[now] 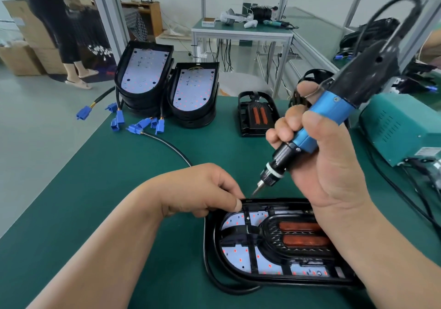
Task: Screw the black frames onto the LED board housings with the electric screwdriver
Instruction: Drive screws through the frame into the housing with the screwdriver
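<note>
An LED board housing [210, 249] lies flat on the green mat in front of me, with a black frame [248, 234] seated over its white LED board. My left hand [200, 189] presses down on the frame's far left corner, fingers pinched at the rim. My right hand [319, 156] grips the blue and black electric screwdriver [317, 127], tilted, with its bit tip [256, 190] just above the housing's far edge beside my left fingertips. The right wrist hides the housing's right end.
Two stacks of LED board housings [145, 74] [193, 91] with blue connectors [138, 125] stand at the back left. A loose black frame [257, 115] lies behind the work. A teal power supply [403, 129] sits at right. A person [64, 22] stands far left.
</note>
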Demonstrator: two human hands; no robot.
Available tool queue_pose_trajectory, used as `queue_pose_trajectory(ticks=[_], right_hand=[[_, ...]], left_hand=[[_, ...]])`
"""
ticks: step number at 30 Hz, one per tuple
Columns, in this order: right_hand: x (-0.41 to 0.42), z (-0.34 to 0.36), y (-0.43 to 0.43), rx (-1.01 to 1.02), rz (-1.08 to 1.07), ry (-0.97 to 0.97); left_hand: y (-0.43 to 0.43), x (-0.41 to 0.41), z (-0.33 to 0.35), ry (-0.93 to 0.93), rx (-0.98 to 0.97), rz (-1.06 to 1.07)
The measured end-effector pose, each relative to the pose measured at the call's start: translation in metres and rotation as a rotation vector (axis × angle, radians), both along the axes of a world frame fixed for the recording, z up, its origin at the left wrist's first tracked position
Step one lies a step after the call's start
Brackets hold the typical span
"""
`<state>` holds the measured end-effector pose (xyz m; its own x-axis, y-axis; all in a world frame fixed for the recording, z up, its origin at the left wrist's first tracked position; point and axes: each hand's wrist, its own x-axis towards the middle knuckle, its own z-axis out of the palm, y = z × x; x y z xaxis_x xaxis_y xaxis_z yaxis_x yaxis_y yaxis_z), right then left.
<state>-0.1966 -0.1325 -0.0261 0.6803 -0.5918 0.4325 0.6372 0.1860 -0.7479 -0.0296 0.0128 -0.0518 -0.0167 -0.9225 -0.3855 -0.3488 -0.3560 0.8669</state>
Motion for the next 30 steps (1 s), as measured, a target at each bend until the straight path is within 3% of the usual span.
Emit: queue_pose_trajectory(ticks=[3,8,12,30], right_hand=[[-0.003,0.0,-0.01,0.104,-0.077,-0.012],[-0.005,0.001,-0.015,0.176,-0.134,-0.049],[-0.007,0.003,-0.014,0.208,-0.171,-0.049],[-0.009,0.003,-0.01,0.239,-0.218,-0.054]], left_hand=[[-0.001,0.001,-0.002,0.057,0.003,0.03],[-0.011,-0.002,-0.008,0.397,-0.057,0.363],[-0.014,-0.007,-0.01,0.546,-0.107,0.459],[-0.014,-0.013,-0.013,0.496,-0.14,0.304]])
